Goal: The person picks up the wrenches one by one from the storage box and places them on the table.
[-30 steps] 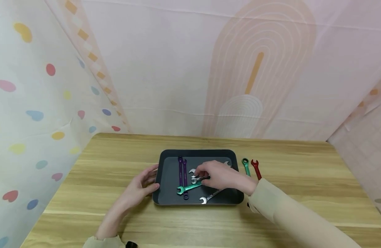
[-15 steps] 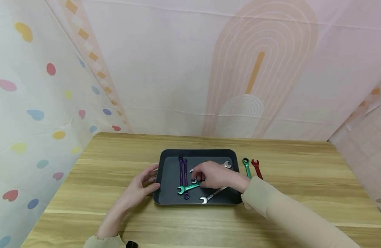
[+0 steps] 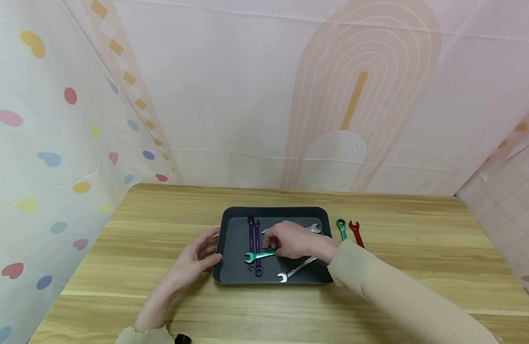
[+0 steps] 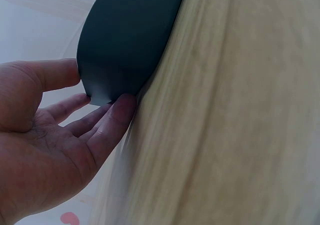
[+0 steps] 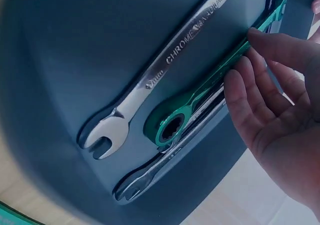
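Note:
Inside the dark grey tray [image 3: 230,277], my right hand [image 3: 292,240] pinches a green ratcheting combination wrench [image 3: 261,256] between thumb and fingertips. The right wrist view shows its ring end [image 5: 172,127] pointing away from the hand. The wrench's open end crosses two purple wrenches [image 3: 251,239] lying lengthwise at the left. Behind the green one lies at least one silver wrench [image 3: 316,228], partly hidden by the hand. Another silver wrench [image 3: 290,274] lies slanted near the front wall. My left hand [image 3: 195,258] touches the tray's left side with thumb and extended fingers.
On the wooden table [image 3: 161,210], right of the tray, lie a green ratcheting wrench [image 3: 341,228] and a red wrench [image 3: 356,230], partly covered by my right sleeve. A patterned cloth backdrop [image 3: 230,119] rises behind the table and at its left.
My right hand has shifted slightly left and back. The green wrench's open end has moved toward the back, uncovering a purple wrench's end. My left hand and the tray stay put.

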Demonstrator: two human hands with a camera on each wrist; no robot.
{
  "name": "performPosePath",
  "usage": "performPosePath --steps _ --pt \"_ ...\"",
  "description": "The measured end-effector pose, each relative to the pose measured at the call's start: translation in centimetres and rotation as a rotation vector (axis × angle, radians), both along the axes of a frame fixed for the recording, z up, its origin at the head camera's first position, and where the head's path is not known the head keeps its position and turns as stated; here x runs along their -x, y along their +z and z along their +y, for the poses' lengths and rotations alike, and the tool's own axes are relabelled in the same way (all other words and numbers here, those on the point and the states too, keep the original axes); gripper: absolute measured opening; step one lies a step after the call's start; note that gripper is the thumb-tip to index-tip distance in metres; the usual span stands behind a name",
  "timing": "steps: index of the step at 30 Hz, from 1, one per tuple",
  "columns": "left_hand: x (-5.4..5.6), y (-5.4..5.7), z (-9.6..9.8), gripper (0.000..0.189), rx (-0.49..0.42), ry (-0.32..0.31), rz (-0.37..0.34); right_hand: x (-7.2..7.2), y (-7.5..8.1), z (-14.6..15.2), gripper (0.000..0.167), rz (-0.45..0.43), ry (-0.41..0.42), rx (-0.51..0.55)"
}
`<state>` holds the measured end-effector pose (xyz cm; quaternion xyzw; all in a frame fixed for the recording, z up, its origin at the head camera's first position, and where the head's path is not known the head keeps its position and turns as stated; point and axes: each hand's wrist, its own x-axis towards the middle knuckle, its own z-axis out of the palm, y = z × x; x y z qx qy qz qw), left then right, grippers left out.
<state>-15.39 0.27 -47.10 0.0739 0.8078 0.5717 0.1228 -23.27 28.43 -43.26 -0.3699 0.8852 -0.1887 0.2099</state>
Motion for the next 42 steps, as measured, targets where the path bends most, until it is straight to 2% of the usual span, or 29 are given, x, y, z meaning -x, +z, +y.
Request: performPosePath --steps 7,23,42 --pt "0.0 0.1 0.0 0.068 0.008 -0.002 -0.002 0.4 0.3 -0.1 0.02 0.005 0.016 -0.027" --pt "0.0 0.1 0.0 0.068 0.006 -0.008 0.007 0.7 0.1 -1.3 0.018 0.043 -0.017 -0.045" --pt "0.0 0.1 -0.1 0.068 0.007 -0.016 0.016 0.7 -0.2 -1.4 0.019 -0.011 0.044 -0.043"
